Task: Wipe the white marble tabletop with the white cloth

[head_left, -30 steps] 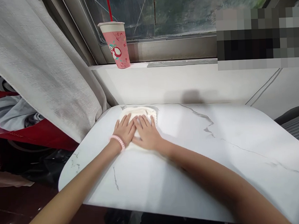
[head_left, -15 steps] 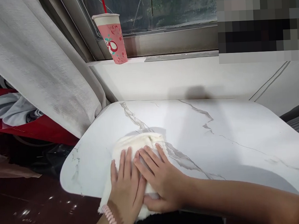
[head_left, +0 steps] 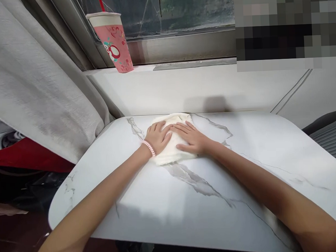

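A white fluffy cloth (head_left: 173,150) lies flat at the far edge of the white marble-patterned table (head_left: 148,193), close to the wall. My left hand (head_left: 158,137) presses on its left part with the fingers stretched out; a pink coiled band (head_left: 149,147) circles that wrist. On the cloth's right part rests my right hand (head_left: 193,137), palm down, fingers spread and pointing left. The fingertips of both hands nearly meet over the cloth. Neither hand is wrapped around anything.
A pink paper cup (head_left: 114,46) with a red straw stands on the window sill at the back left. A grey-white curtain (head_left: 51,71) hangs along the left side. Beneath it is a red container (head_left: 32,156) with clothes. A grey ribbed object (head_left: 331,137) stands at the right edge.
Both hands have pushed the cloth away from the table's near edge, forward and slightly right, to the wall side. My arms are now stretched out. The view has shifted a little to the right.
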Demonstrator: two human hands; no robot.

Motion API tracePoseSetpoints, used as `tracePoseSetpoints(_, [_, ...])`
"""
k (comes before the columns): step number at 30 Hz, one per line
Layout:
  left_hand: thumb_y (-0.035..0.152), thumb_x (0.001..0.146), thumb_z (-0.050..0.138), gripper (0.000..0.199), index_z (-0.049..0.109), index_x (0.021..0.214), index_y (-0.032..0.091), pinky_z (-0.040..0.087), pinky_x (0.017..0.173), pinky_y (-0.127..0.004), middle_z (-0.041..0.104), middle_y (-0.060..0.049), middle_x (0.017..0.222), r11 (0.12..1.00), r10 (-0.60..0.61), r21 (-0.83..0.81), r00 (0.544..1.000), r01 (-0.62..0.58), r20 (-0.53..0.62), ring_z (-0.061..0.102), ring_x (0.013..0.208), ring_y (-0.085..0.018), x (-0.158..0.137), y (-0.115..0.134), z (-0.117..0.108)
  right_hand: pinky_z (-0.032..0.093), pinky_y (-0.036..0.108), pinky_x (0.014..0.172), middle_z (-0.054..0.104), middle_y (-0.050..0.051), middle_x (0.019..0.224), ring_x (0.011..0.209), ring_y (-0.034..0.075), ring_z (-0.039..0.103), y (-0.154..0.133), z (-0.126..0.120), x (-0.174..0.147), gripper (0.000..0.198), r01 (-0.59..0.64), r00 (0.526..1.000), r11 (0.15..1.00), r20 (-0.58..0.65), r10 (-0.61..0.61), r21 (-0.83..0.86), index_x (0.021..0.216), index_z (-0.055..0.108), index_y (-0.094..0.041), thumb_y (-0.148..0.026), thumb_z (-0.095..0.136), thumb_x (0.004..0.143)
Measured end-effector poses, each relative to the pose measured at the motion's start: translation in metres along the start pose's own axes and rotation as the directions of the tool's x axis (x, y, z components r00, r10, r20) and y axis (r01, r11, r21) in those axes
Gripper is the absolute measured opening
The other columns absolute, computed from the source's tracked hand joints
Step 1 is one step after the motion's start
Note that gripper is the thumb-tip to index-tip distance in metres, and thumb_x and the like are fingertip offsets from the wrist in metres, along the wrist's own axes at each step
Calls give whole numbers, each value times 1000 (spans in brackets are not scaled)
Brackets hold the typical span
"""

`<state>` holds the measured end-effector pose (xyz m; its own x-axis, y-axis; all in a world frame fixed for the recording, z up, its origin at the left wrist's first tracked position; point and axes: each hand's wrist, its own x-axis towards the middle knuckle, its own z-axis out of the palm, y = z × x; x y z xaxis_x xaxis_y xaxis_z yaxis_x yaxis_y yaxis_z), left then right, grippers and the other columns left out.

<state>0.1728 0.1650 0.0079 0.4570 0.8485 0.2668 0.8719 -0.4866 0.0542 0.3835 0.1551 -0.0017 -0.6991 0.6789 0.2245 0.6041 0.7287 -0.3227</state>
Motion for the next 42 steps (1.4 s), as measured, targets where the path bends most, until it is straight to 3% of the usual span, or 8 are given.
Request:
tracePoseSetpoints(7, [35, 98, 35, 45, 51, 138, 23, 30, 112, -45, 48, -10, 142, 993, 80, -84, 997, -80, -2, 39, 132, -26, 72, -1, 27, 6, 49, 122, 25, 10, 160, 150, 25, 15, 41, -13, 7, 64, -208, 978, 975, -50, 204, -81, 151, 32, -15, -49, 37, 98])
tracePoseSetpoints(13, [36, 98, 35, 46, 50, 140, 23, 28, 113, -46, 46, -10, 146, 995, 53, -80, 999, -53, 3, 36, 136, -27, 83, 5, 30, 6, 48, 122, 27, 6, 160, 150, 24, 15, 49, -15, 9, 59, -290, 955, 957, -79, 287, -27, 149, 36, -18, -46, 38, 97])
tracePoseSetpoints(18, [32, 99, 34, 45, 50, 140, 21, 28, 114, -44, 47, -11, 147, 999, 11, -33, 1000, -11, -15, 37, 137, -27, 67, 20, 27, 15, 47, 121, 42, 7, 152, 145, 25, 28, 40, -18, 10, 49, -398, 912, 917, -99, 398, 24, 137, 49, -18, -35, 45, 92])
tracePoseSetpoints(23, [32, 99, 35, 44, 53, 138, 20, 31, 110, -49, 50, -14, 144, 1000, -11, 6, 1000, 11, -16, 42, 133, -31, 43, 51, 17, 26, 50, 114, 58, 11, 134, 131, 28, 44, 18, -34, -5, 38, -352, 935, 936, -48, 352, -1, 119, 60, -16, -31, 36, 94])
tracePoseSetpoints(27, [32, 97, 36, 45, 53, 136, 17, 34, 108, -52, 52, -17, 141, 999, 8, 36, 1000, -8, 3, 46, 130, -32, 13, 81, 10, 14, 62, 113, 66, 10, 102, 106, 27, 57, -14, -29, -21, 36, -382, 923, 908, -128, 364, -174, 95, 64, -19, -24, 29, 96])
tracePoseSetpoints(33, [31, 98, 30, 52, 46, 143, 10, 21, 114, -62, 46, -21, 147, 992, -54, 114, 998, 51, 25, 40, 138, -36, -32, 110, 1, 19, 58, 116, 60, 15, 126, 123, 29, 49, -56, -6, -48, 36, -451, 884, 873, -229, 408, -188, 112, 58, -14, -22, 26, 97])
tracePoseSetpoints(37, [30, 97, 29, 54, 46, 142, 4, 22, 115, -59, 44, -23, 147, 995, 39, 95, 999, -38, -10, 35, 141, -35, -62, 123, -1, 19, 57, 118, 39, 19, 152, 147, 30, 22, -83, -2, -77, 47, -450, 889, 877, -175, 423, -167, 131, 50, -6, -26, 23, 99])
tracePoseSetpoints(42, [29, 96, 31, 56, 43, 143, 1, 27, 116, -56, 40, -23, 150, 981, 193, 5, 980, -192, -42, 31, 143, -35, -106, 143, -4, 19, 59, 118, 35, 22, 154, 148, 31, 20, -123, 5, -123, 53, -471, 880, 855, -187, 437, -216, 139, 46, -2, -30, 23, 100])
